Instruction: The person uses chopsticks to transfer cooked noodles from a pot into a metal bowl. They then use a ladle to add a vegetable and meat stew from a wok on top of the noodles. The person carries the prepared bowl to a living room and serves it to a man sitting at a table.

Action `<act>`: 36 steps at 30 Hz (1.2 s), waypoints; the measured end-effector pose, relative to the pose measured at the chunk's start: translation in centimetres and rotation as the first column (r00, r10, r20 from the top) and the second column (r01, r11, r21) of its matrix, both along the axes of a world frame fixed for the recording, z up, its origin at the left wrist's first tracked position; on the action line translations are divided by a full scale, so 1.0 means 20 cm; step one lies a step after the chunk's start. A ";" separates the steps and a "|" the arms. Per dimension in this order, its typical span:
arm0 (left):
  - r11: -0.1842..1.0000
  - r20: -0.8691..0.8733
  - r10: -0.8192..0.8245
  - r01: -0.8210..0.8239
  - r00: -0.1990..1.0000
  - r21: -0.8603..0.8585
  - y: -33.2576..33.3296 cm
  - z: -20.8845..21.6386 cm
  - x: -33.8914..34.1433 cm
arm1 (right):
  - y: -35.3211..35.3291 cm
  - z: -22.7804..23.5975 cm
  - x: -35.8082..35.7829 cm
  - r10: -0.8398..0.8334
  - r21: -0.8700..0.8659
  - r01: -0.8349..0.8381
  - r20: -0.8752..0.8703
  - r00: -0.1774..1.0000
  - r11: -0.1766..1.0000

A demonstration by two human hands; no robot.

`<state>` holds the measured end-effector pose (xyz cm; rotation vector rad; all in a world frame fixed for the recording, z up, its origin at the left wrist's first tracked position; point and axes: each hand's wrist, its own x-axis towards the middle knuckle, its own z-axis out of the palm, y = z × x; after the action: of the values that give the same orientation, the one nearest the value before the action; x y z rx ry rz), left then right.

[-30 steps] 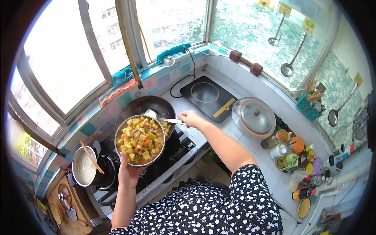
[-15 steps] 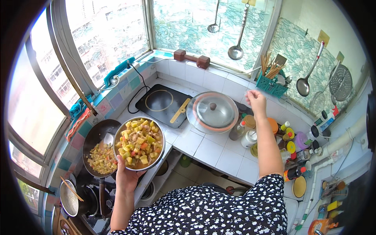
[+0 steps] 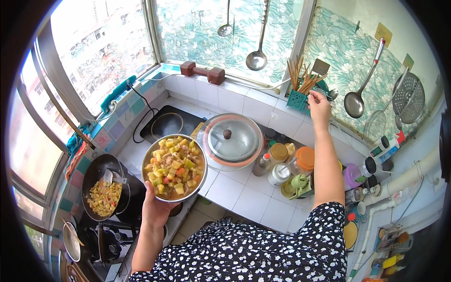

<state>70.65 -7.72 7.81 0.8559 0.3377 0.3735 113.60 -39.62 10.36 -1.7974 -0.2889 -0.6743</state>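
Observation:
My left hand [image 3: 154,203] grips a round metal bowl [image 3: 205,176] at its near side, thumb over the rim. Filling the bowl is a stew of diced yellow-green vegetables, meat and orange bits [image 3: 174,168]. At the far right, my right hand [image 3: 320,109] reaches to the teal utensil basket [image 3: 297,102] on the tiled ledge, its fingers pinched together at the basket's right side. Whatever is between those fingers, if anything, is too small to make out. Wooden chopsticks [image 3: 295,75] and some spoons [image 3: 332,94] stand in the basket.
On the stove at left, a wok [image 3: 89,174] holds diced food and a spatula [image 3: 109,176]; a small pot [image 3: 71,244] has chopsticks across it. A glass lid [image 3: 230,145] lies beside the black induction cooktop [image 3: 151,129]. Seasoning jars [image 3: 281,173] crowd under my right forearm. Ladles [image 3: 257,60] hang behind.
My right hand has moved from above the jars to the basket. The view has turned rightward; the bowl, still in my left hand, now overlaps the cooktop's near edge.

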 end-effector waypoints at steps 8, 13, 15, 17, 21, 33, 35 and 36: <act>1.000 -0.020 0.028 -0.028 0.999 -0.010 -0.08 -0.02 0.03 | 0.03 0.03 0.15 -0.097 -0.018 0.099 0.097 0.991 0.995; 0.999 -0.020 0.051 -0.051 0.998 0.003 -0.10 -0.01 0.03 | 0.12 0.20 0.01 -0.136 -0.106 0.177 0.312 0.940 0.978; 0.997 -0.029 0.081 -0.081 0.996 0.016 -0.10 -0.01 0.01 | 0.17 0.27 -0.04 -0.182 -0.242 0.398 0.607 0.773 0.885; 0.994 -0.046 0.105 -0.104 0.993 0.033 -0.11 0.00 0.02 | 0.22 0.33 -0.09 -0.049 -0.328 0.279 0.565 0.824 0.903; 0.997 -0.025 0.065 -0.065 0.998 0.032 -0.09 -0.01 0.02 | 0.30 0.36 0.02 -0.136 -0.548 0.283 0.292 0.947 0.787; 0.990 -0.042 0.143 -0.143 0.989 0.024 -0.12 0.01 0.02 | 0.35 0.36 0.31 -0.269 -0.512 0.343 0.215 0.939 0.788; 0.987 -0.058 0.158 -0.156 0.986 0.035 -0.12 0.00 0.02 | 0.33 0.40 0.28 -0.271 -0.478 0.360 0.247 0.931 0.801; 0.989 -0.042 0.143 -0.142 0.989 0.036 -0.12 0.01 0.02 | 0.35 0.45 0.23 -0.259 -0.445 0.367 0.285 0.923 0.817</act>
<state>71.06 -10.18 7.95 0.8755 0.4365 0.4944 118.11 -32.67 19.34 -2.2964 -0.3286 -1.1119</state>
